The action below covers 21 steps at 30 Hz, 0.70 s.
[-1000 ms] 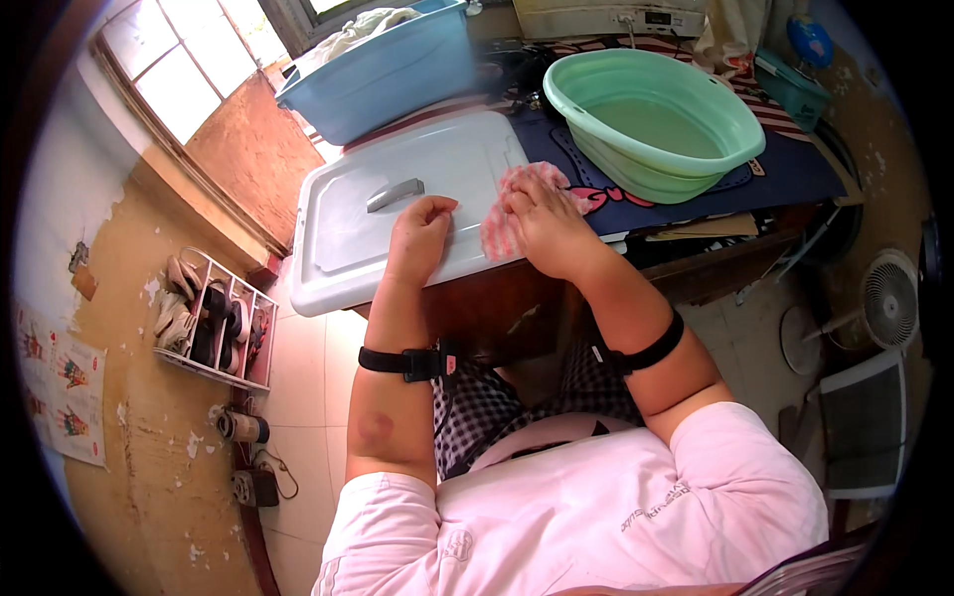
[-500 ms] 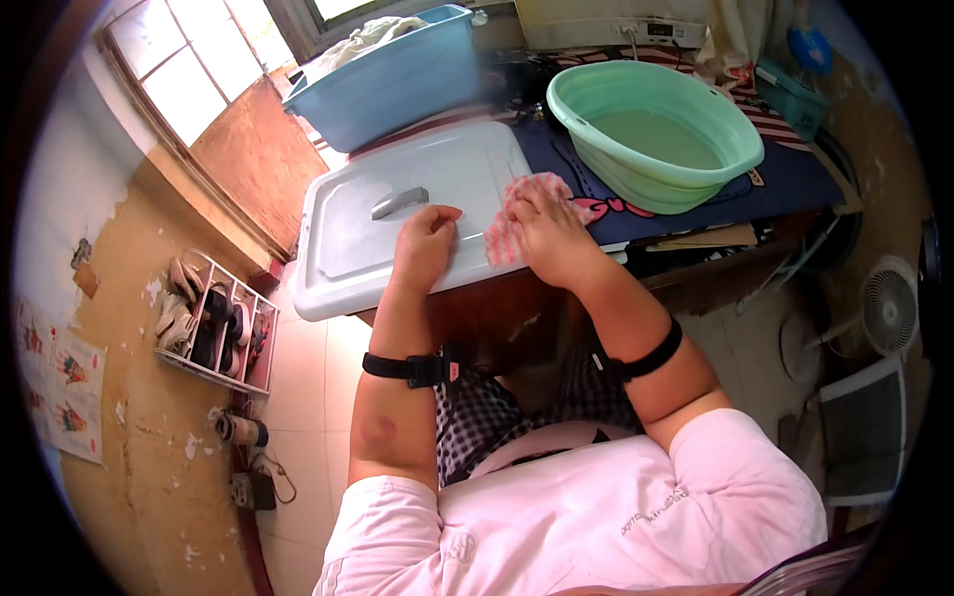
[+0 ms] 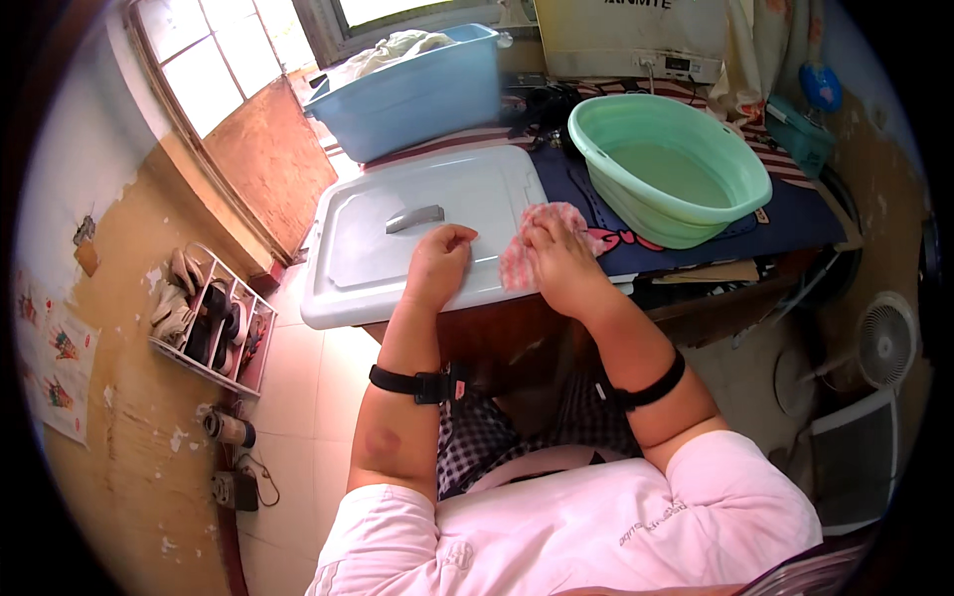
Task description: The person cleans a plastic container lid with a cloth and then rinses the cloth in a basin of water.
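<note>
A large grey-white plastic lid (image 3: 477,194) with a grey handle (image 3: 414,219) lies at the table's front left, overhanging the edge. My left hand (image 3: 440,266) rests on the lid just in front of the handle. Its fingers are curled in, and nothing shows in them. Near the lid's right edge, my right hand (image 3: 566,263) grips a crumpled red-and-white cloth (image 3: 519,260), pressed against the lid. Part of the cloth is hidden beneath the palm. Beyond that hand, to the right, stands a mint-green oval basin (image 3: 636,209) with cloudy water inside.
A blue tub (image 3: 417,104) with pale fabric stands behind the lid. A dark blue patterned cover (image 3: 795,214) spreads under the basin. On the floor are a shoe rack (image 3: 214,323) at left and a white fan (image 3: 886,343) at right.
My view has tilted up, so the table's things sit lower in the picture. Both hands keep nearly the same places on the lid, and the cloth stays under my right hand.
</note>
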Each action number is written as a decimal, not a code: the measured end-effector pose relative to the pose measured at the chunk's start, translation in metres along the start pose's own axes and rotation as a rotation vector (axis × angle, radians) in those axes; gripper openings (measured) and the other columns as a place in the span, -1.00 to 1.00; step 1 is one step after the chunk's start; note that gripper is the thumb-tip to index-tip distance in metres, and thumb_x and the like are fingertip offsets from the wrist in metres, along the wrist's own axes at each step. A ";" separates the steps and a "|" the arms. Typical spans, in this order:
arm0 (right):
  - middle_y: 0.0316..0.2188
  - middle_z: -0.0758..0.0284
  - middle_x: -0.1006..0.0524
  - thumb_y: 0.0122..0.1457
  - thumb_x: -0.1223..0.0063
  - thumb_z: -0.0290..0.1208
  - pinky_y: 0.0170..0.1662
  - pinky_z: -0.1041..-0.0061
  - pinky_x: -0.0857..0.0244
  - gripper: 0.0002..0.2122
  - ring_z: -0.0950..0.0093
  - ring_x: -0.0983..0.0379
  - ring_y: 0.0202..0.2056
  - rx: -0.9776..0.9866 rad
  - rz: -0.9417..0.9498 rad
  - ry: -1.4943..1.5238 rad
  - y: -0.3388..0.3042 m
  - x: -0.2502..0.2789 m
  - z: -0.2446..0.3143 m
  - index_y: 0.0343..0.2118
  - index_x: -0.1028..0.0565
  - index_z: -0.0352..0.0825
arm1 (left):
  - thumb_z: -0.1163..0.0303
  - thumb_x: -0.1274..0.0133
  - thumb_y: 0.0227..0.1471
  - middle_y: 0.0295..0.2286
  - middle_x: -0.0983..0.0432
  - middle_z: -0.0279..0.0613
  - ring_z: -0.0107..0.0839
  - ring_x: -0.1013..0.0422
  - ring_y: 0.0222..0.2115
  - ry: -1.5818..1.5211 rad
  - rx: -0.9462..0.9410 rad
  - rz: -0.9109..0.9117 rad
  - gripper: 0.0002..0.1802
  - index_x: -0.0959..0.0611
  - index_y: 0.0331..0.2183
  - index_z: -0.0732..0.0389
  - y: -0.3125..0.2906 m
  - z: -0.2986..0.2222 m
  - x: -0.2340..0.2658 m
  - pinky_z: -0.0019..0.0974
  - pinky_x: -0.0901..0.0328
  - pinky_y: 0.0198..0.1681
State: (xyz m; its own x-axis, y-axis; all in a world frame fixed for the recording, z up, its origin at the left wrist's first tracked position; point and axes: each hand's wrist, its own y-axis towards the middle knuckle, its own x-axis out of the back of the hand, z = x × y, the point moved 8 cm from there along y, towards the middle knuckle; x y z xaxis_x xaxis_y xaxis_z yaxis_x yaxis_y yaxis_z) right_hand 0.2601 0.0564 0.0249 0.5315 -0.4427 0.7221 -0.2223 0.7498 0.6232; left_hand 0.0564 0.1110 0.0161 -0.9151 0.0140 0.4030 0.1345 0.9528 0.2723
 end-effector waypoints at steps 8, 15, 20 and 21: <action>0.22 0.15 -0.35 0.28 0.03 -0.46 0.29 0.11 -0.20 -0.76 0.08 -0.26 0.27 -0.117 0.189 -0.033 0.027 -0.010 -0.018 0.00 -0.45 -0.27 | 0.52 -0.05 0.20 -0.36 -0.59 -0.30 -0.55 -0.42 -0.33 0.044 -0.066 -0.020 -0.77 -0.70 -0.14 0.36 -0.002 -0.011 -0.002 -0.46 -0.33 -0.20; 0.21 0.09 -0.35 0.27 0.02 -0.50 0.28 0.09 -0.19 -0.77 0.01 -0.26 0.27 -0.034 0.068 0.005 0.000 0.003 0.002 -0.02 -0.45 -0.31 | 0.52 -0.05 0.20 -0.37 -0.59 -0.29 -0.54 -0.42 -0.34 0.023 -0.023 -0.032 -0.77 -0.70 -0.14 0.37 -0.002 -0.001 0.002 -0.45 -0.33 -0.21; 0.19 0.07 -0.36 0.29 0.02 -0.46 0.26 0.06 -0.20 -0.77 0.01 -0.29 0.23 -0.136 0.164 -0.042 0.027 -0.002 -0.020 0.00 -0.46 -0.27 | 0.52 -0.05 0.20 -0.36 -0.60 -0.27 -0.55 -0.43 -0.34 0.076 -0.050 -0.016 -0.77 -0.70 -0.15 0.38 -0.001 -0.007 -0.003 -0.45 -0.33 -0.22; 0.19 0.07 -0.36 0.31 0.03 -0.44 0.25 0.05 -0.21 -0.76 0.02 -0.31 0.22 -0.130 0.124 -0.090 0.029 -0.009 -0.025 0.01 -0.46 -0.24 | 0.52 -0.05 0.20 -0.36 -0.61 -0.27 -0.54 -0.44 -0.34 0.071 -0.053 -0.021 -0.77 -0.70 -0.15 0.38 -0.001 -0.006 -0.004 -0.44 -0.34 -0.22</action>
State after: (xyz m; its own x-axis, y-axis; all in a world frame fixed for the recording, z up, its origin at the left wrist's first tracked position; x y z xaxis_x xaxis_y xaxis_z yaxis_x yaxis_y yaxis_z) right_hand 0.2695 0.0939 0.0292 0.4301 -0.3809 0.8185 -0.1707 0.8559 0.4881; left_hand 0.0626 0.1083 0.0199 -0.8887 -0.0288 0.4576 0.1378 0.9351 0.3264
